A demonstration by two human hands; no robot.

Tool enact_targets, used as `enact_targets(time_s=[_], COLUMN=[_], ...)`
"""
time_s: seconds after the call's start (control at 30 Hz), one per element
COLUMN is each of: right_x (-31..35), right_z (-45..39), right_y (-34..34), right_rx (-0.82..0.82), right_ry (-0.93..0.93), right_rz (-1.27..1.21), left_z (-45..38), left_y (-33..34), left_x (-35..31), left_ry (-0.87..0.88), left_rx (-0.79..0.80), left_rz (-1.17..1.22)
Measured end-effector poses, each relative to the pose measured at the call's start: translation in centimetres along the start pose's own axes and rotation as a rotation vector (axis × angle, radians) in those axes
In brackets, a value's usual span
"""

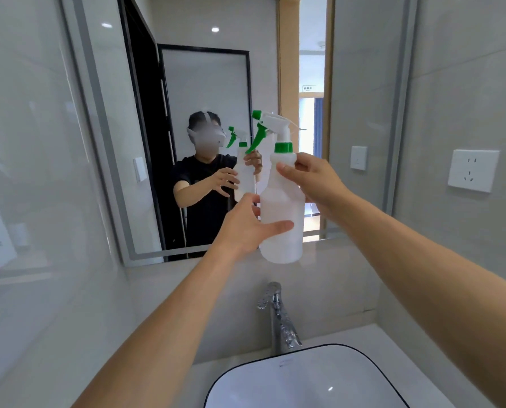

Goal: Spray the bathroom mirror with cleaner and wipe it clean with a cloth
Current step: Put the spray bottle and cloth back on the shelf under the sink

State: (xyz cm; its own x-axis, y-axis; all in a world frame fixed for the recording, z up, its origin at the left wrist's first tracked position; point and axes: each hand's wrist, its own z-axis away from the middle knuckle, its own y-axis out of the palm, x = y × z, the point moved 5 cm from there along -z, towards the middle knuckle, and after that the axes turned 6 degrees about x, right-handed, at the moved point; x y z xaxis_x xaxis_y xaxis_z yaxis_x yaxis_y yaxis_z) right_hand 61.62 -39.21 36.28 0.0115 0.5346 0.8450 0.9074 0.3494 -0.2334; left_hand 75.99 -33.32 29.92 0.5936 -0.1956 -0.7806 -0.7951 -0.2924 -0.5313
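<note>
Spray bottle (pixel 281 207) — white, green trigger, seemingly near-empty — faces mirror (pixel 204 83).

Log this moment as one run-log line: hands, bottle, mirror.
right hand: grips spray bottle at shoulder | left hand: open, touching bottle body | mirror: nozzle points at it | cloth: not in view

Pale grey glossy tiles (pixel 466 83) cover the walls. A white socket (pixel 473 170) sits on the right wall. Below, a chrome tap (pixel 278 316) stands behind a black-rimmed white basin (pixel 304 381) on a light counter (pixel 393 343).
</note>
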Motion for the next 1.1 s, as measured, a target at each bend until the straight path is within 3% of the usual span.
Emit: enact_targets(time_s=[0.43, 0.73, 1.1], right_x=[-2.1, -3.5, -1.2], right_z=[4.1, 13.3, 27.7], right_y=[-4.3, -10.9, -19.0], right_rx=[-0.17, -0.167, -0.531], right_ry=[0.017, 0.19, 0.182], right_rz=[0.115, 0.054, 0.183], left_z=[-0.5, 1.1, 9.3], left_y=[6.3, 12.8, 24.2], left_x=[-1.2, -7.2, -13.6], left_ry=[0.073, 0.238, 0.29], left_rx=[0.029, 0.161, 0.55], left_rz=[0.068, 0.262, 0.572])
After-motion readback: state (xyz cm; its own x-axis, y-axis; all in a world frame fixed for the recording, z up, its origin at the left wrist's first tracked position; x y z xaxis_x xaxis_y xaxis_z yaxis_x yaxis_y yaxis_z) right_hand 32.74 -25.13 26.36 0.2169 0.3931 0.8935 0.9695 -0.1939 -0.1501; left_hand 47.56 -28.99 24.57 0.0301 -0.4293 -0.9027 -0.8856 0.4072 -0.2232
